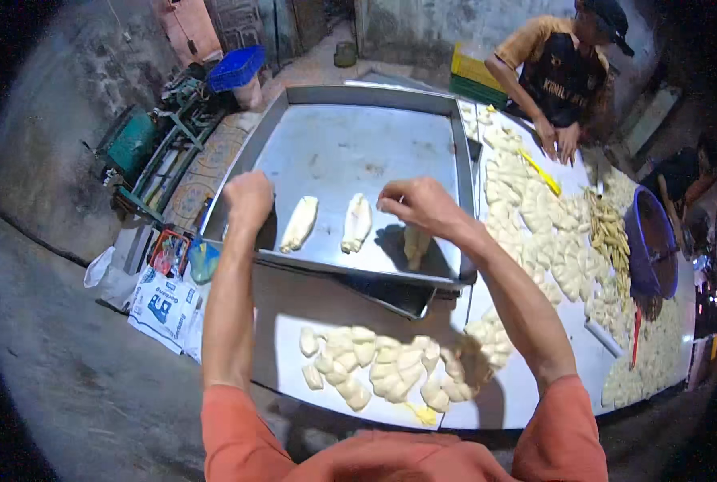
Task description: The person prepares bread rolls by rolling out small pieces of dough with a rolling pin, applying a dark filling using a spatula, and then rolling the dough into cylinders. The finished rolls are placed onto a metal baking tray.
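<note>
A large metal tray [358,120] lies before me with three shaped dough pieces on it. One dough piece [300,225] lies left of centre, and a second dough piece [357,223] is beside it. The third dough piece [415,247] sits in the shadow beneath my right hand [423,207]. That hand hovers above it, fingers bent and slightly apart, with nothing visible in them. At the tray's left wall, my left hand [250,199] is closed; its fingertips are hidden, so any held item cannot be made out.
Cut dough pieces [397,369] lie on the white table nearest me, and more dough [527,201] covers its right side. A yellow tool [542,173], a purple basin [653,241] and a co-worker [567,80] are at the right. Green machinery [133,140] stands on the left floor.
</note>
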Tool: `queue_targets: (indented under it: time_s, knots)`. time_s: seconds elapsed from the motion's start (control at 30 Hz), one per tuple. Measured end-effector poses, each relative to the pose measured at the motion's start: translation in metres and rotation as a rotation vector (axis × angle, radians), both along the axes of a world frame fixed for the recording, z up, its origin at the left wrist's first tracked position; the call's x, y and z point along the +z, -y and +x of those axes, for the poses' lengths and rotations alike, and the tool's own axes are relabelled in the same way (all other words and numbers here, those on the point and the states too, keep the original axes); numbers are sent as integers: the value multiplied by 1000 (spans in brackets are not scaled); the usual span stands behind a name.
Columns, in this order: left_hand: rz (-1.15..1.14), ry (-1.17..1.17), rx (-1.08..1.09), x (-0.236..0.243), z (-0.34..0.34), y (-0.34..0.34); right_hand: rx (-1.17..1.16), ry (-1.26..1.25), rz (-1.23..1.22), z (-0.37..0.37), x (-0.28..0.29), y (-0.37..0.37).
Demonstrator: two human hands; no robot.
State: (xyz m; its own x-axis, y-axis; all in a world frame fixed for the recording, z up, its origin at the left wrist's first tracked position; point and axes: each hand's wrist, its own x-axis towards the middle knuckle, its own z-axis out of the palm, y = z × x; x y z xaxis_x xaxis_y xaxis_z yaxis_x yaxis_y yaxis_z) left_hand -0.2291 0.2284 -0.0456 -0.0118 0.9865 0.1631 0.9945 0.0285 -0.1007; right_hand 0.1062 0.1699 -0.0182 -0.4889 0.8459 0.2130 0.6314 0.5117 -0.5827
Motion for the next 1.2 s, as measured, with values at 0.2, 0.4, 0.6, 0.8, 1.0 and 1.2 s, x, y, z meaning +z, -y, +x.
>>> queue_targets:
  time_s: [0.2, 0.4, 0.6, 0.8, 1.0, 1.2]
  knots:
    - [-13, -57, -38, 8, 14, -3, -105, -112, 26, 46, 16, 32]
    - [-79, 168, -66, 17, -19, 24, -228, -284, 157, 102, 20, 102]
    - [360, 635, -138, 31, 1, 172, -476, -116, -101, 187, -12, 230]
    - [241, 691, -229, -16, 139, 303, -515, -116, -500, 217, -76, 338]
    - [-80, 942, -314, -47, 253, 358, -257, -99, -310, 200, -115, 356]
    - [-109, 805, -432, -61, 311, 362, -179, -13, -36, 168, -115, 334]
